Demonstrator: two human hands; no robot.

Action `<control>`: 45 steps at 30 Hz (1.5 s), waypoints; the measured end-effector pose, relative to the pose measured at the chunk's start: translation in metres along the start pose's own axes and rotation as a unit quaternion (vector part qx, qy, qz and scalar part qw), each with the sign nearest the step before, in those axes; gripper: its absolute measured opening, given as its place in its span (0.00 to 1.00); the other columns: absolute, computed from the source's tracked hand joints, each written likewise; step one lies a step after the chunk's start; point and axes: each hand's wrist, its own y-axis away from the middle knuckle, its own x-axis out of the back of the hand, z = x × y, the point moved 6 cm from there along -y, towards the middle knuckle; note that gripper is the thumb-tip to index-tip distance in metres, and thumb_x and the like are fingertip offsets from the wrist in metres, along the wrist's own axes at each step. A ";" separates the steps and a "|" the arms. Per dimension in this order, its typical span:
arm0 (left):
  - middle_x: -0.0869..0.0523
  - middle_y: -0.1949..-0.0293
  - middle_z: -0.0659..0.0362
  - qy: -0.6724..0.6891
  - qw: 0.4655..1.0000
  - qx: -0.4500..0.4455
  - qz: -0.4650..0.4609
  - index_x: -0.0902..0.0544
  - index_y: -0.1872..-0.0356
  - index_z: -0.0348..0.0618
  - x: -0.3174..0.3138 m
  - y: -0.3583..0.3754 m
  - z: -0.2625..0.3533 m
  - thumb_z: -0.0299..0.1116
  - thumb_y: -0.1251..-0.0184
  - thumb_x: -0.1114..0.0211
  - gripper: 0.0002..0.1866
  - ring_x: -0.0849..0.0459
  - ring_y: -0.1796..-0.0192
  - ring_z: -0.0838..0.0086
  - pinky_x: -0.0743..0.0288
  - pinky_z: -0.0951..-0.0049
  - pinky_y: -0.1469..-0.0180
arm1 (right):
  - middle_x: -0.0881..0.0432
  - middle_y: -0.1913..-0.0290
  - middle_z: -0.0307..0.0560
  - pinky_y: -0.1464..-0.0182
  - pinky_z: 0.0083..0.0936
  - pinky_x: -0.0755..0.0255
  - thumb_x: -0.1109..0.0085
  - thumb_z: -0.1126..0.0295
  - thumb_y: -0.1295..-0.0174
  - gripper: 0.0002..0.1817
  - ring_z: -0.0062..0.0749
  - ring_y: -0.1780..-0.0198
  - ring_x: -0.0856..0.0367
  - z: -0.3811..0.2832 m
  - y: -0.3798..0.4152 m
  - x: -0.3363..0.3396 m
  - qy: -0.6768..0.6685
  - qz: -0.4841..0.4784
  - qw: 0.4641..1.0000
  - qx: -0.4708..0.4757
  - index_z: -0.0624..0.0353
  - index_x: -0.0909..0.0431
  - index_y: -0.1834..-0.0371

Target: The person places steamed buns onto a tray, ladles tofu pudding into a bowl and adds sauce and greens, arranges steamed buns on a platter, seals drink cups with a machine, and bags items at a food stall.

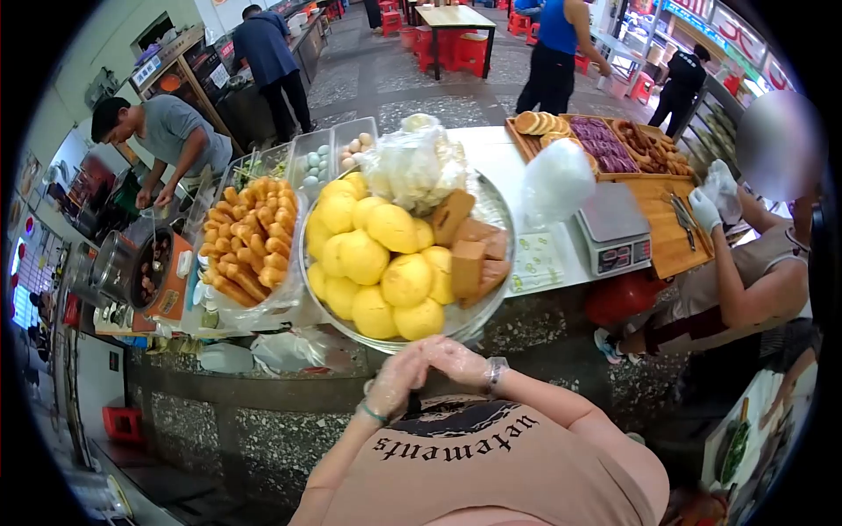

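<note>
- Just in front of the round tray's point(478, 311) near edge, the fingers point(430, 348) of both hands meet, bent and pressed together at their tips; I cannot tell whether they pinch glove film or anything else.
- The left hand point(393, 384) is half curled, its back turned up, and its forearm rises from the lower edge of the view with a green band point(373, 413) at the wrist.
- The right hand point(460, 360) comes in from the side, knuckles up and wrist almost level, a clear gathered cuff point(496, 373) around it; that forearm crosses in front of the brown shirt point(491, 465).
- Thin clear gloves cover both hands; their creases and shine blur the outlines, and the palms and thumbs are hard to make out.
- Beyond the fingertips, yellow buns point(361, 256) lie heaped in the tray, the lower ones partly hidden by those on top.
- Brown blocks point(467, 267) lean beside the buns at the tray's right; what the crumpled clear bag point(408, 158) behind them contains is unclear.
- Left of the tray, fried dough sticks point(250, 235) fill a clear container, its far contents covered by the pile.
- To the right, a scale point(614, 223) stands on the white desk point(491, 149), its digits too smeared to read.
- Farther right, another person's gloved hand point(704, 210) is near a pair of tongs point(681, 221); that person's head is blurred.
- Black corners cut off the outermost surroundings.
</note>
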 end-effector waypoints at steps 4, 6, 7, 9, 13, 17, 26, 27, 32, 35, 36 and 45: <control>0.23 0.42 0.54 0.002 0.994 -0.082 -0.072 0.30 0.37 0.36 0.066 0.004 0.034 0.41 0.24 0.52 0.23 0.24 0.47 0.73 0.32 0.74 0.41 | 0.23 0.75 0.48 0.61 0.28 0.28 0.64 0.51 0.28 0.29 0.35 0.69 0.22 0.038 -0.078 -0.041 -0.163 0.120 0.977 -0.070 0.61 0.26 0.80; 0.24 0.41 0.52 0.030 0.988 -0.072 -0.133 0.28 0.39 0.35 0.099 0.009 0.060 0.41 0.23 0.54 0.22 0.25 0.43 0.68 0.35 0.71 0.37 | 0.23 0.79 0.52 0.62 0.31 0.28 0.74 0.37 0.30 0.41 0.42 0.73 0.23 0.024 -0.120 -0.084 -0.544 -0.082 0.835 -0.022 0.63 0.23 0.78; 0.24 0.41 0.52 0.040 0.985 -0.071 -0.153 0.28 0.40 0.35 0.115 0.010 0.070 0.42 0.23 0.55 0.22 0.26 0.41 0.67 0.35 0.70 0.36 | 0.23 0.81 0.55 0.62 0.34 0.28 0.81 0.28 0.37 0.49 0.48 0.74 0.23 0.023 -0.141 -0.091 -0.550 -0.084 0.831 -0.022 0.64 0.21 0.75; 0.22 0.46 0.54 0.150 0.981 -0.007 -0.124 0.25 0.46 0.35 0.148 0.001 0.066 0.42 0.22 0.57 0.21 0.24 0.44 0.68 0.34 0.70 0.38 | 0.21 0.79 0.57 0.61 0.35 0.28 0.83 0.28 0.37 0.50 0.48 0.73 0.23 0.010 -0.171 -0.100 -0.515 -0.097 0.852 -0.013 0.64 0.19 0.73; 0.20 0.57 0.56 0.079 0.990 -0.088 -0.073 0.22 0.53 0.39 0.178 -0.018 0.076 0.39 0.27 0.53 0.16 0.23 0.50 0.68 0.32 0.68 0.43 | 0.20 0.68 0.54 0.57 0.36 0.28 0.68 0.37 0.39 0.37 0.46 0.65 0.22 -0.026 -0.209 -0.092 -0.303 -0.019 0.951 0.060 0.60 0.19 0.65; 0.20 0.54 0.55 -0.297 0.885 -0.346 -0.091 0.22 0.53 0.37 0.177 0.000 0.132 0.34 0.31 0.46 0.13 0.22 0.51 0.67 0.30 0.69 0.44 | 0.20 0.57 0.48 0.51 0.36 0.28 0.46 0.51 0.41 0.20 0.41 0.56 0.22 -0.077 -0.211 -0.074 0.283 0.168 0.935 0.134 0.56 0.20 0.56; 0.20 0.53 0.55 -0.312 0.896 -0.285 -0.139 0.22 0.52 0.37 0.150 -0.019 0.106 0.31 0.32 0.45 0.12 0.22 0.51 0.67 0.29 0.70 0.45 | 0.20 0.59 0.48 0.50 0.44 0.28 0.31 0.48 0.56 0.27 0.48 0.53 0.21 -0.033 -0.211 -0.116 0.553 -0.053 0.831 -0.026 0.53 0.22 0.57; 0.20 0.53 0.55 -0.319 0.892 -0.288 -0.139 0.22 0.52 0.37 0.148 -0.020 0.106 0.30 0.32 0.45 0.12 0.22 0.51 0.66 0.29 0.70 0.45 | 0.20 0.59 0.48 0.50 0.45 0.29 0.31 0.48 0.57 0.27 0.48 0.54 0.21 -0.030 -0.209 -0.112 0.550 -0.024 0.834 0.028 0.52 0.22 0.57; 0.20 0.53 0.55 -0.362 0.868 -0.312 -0.133 0.22 0.51 0.37 0.139 -0.026 0.103 0.29 0.33 0.44 0.12 0.22 0.51 0.66 0.29 0.70 0.45 | 0.20 0.58 0.46 0.49 0.43 0.28 0.33 0.57 0.51 0.21 0.45 0.54 0.21 -0.040 -0.186 -0.094 0.494 0.117 0.831 0.227 0.49 0.20 0.52; 0.20 0.53 0.55 -0.404 0.845 -0.332 -0.111 0.22 0.51 0.37 0.142 -0.020 0.099 0.28 0.33 0.44 0.12 0.22 0.51 0.66 0.29 0.70 0.45 | 0.19 0.55 0.46 0.47 0.38 0.27 0.37 0.64 0.44 0.15 0.42 0.52 0.21 -0.069 -0.158 -0.062 0.442 0.184 0.846 0.234 0.50 0.19 0.52; 0.20 0.53 0.55 -0.380 0.874 -0.290 -0.089 0.22 0.51 0.37 0.149 -0.019 0.094 0.27 0.33 0.43 0.12 0.22 0.51 0.66 0.29 0.71 0.45 | 0.19 0.55 0.46 0.47 0.38 0.27 0.37 0.64 0.44 0.15 0.42 0.52 0.21 -0.072 -0.152 -0.055 0.444 0.181 0.845 0.238 0.50 0.19 0.52; 0.23 0.49 0.56 -0.081 0.992 -0.081 0.055 0.32 0.39 0.43 0.180 -0.011 0.044 0.30 0.27 0.47 0.17 0.20 0.56 0.73 0.25 0.72 0.50 | 0.20 0.49 0.50 0.45 0.34 0.27 0.42 0.66 0.37 0.14 0.43 0.47 0.21 -0.069 -0.081 0.010 0.386 0.411 0.817 0.120 0.54 0.20 0.49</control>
